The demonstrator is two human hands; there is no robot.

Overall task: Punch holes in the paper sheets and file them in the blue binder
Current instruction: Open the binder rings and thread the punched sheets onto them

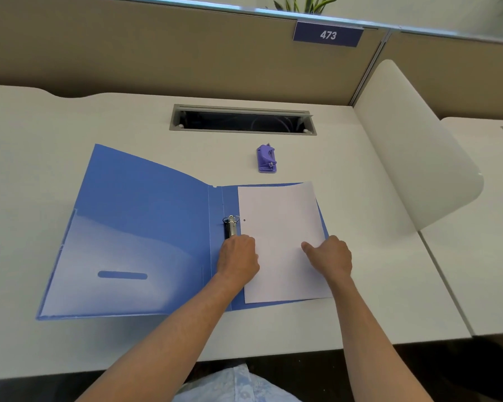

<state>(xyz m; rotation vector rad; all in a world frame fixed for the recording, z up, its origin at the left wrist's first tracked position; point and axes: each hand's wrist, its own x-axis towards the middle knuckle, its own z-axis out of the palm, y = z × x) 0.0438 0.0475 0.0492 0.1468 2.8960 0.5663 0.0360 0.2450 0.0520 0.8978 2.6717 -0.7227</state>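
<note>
Filing now: both my left hand [238, 256] and right hand [330, 255] hold the punched paper sheet [282, 227]; next its holes must meet the binder rings [231, 224].

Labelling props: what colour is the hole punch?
Purple hole punch, clearest in the head view, behind the binder.

Open desk on every side of the binder

The hole punch [267, 159] sits alone beyond the blue binder [145, 227], bare desk [375, 256] around it; both hands [238, 256] [330, 256] cover the paper's [279, 216] near half, metal rings [231, 226] standing beside its left edge.
</note>
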